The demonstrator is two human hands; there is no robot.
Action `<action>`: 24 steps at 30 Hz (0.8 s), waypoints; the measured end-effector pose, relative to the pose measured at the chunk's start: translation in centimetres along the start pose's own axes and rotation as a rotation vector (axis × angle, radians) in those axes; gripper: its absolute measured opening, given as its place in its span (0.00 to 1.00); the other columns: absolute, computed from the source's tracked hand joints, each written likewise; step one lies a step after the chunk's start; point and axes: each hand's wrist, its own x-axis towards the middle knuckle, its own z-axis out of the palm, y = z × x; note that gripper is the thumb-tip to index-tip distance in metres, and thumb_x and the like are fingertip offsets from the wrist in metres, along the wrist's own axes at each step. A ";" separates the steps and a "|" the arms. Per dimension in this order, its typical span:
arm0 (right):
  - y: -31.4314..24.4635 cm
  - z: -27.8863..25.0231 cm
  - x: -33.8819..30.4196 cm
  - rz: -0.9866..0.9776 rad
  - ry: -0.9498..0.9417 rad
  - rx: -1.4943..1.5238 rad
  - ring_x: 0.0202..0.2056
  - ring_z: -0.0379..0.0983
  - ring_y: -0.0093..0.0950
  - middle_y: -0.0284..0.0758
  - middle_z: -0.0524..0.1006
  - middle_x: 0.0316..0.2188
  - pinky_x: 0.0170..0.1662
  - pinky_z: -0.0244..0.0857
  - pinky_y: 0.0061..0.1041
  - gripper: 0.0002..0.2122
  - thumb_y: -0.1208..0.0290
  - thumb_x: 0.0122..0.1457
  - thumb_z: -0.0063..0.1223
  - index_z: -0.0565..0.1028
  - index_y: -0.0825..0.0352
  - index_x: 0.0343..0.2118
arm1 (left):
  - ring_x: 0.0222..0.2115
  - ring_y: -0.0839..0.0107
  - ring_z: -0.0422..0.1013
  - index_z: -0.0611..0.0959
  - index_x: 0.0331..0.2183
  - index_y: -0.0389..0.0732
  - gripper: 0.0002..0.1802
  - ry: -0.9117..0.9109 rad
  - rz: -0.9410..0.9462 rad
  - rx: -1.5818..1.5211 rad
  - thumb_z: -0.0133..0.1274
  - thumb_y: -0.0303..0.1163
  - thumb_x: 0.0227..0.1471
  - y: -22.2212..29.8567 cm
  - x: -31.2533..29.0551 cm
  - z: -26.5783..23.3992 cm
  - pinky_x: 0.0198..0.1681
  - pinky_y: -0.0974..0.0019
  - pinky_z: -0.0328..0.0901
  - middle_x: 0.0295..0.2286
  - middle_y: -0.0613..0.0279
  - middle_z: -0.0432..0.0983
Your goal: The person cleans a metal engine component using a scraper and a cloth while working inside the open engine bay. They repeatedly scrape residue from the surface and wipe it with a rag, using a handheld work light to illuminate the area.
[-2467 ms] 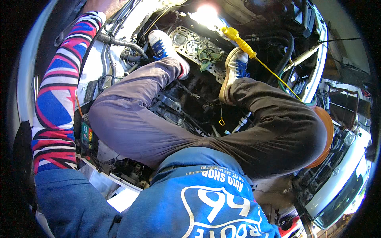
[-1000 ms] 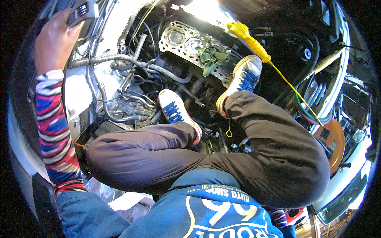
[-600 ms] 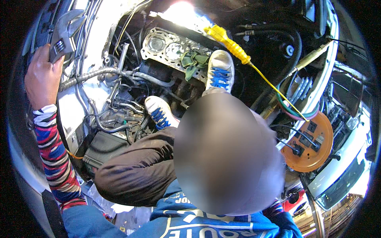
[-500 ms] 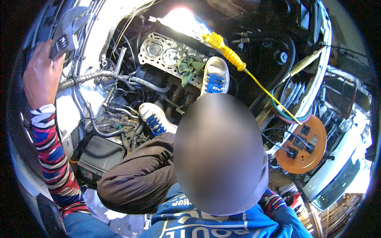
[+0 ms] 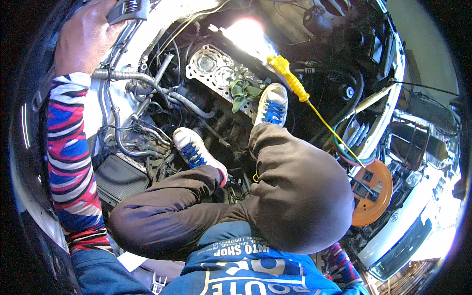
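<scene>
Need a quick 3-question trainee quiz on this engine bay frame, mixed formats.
1. True or false: the left hand is at an adjustable wrench on the bay's edge.
2. What lies on the cylinder head beside the person's far shoe? A) green rag B) red funnel C) hammer
3. Fill in: the yellow-handled work light trails a yellow ____.

Key: 1 true; 2 A, the green rag; 3 cord.

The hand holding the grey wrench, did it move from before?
Yes. The left hand with the adjustable wrench moved up along the white fender, away from the black battery; the camera tilted too.
</scene>
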 end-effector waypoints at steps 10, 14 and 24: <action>-19.1 -16.6 10.8 -0.560 0.237 -0.285 0.26 0.75 0.31 0.39 0.78 0.25 0.32 0.68 0.35 0.13 0.64 0.63 0.46 0.77 0.68 0.33 | 0.24 0.64 0.75 0.83 0.30 0.33 0.21 -0.146 -0.290 -0.663 0.73 0.38 0.39 8.4 -7.1 -5.4 0.31 0.62 0.68 0.27 0.50 0.81; -29.3 -17.5 20.3 -0.885 0.778 -0.249 0.32 0.74 0.27 0.38 0.78 0.32 0.38 0.70 0.27 0.15 0.70 0.57 0.60 0.76 0.69 0.46 | 0.18 0.68 0.72 0.81 0.23 0.36 0.25 -0.401 -0.517 -1.023 0.72 0.48 0.41 15.0 -9.4 -4.1 0.24 0.60 0.65 0.18 0.54 0.77; -33.4 -19.3 33.2 -0.686 0.755 -0.382 0.42 0.78 0.47 0.50 0.80 0.39 0.46 0.72 0.42 0.27 0.55 0.45 0.67 0.76 0.68 0.45 | 0.19 0.83 0.59 0.75 0.26 0.41 0.23 -0.634 -1.361 -1.826 0.44 0.48 0.66 24.0 -15.7 6.3 0.20 0.77 0.55 0.21 0.70 0.66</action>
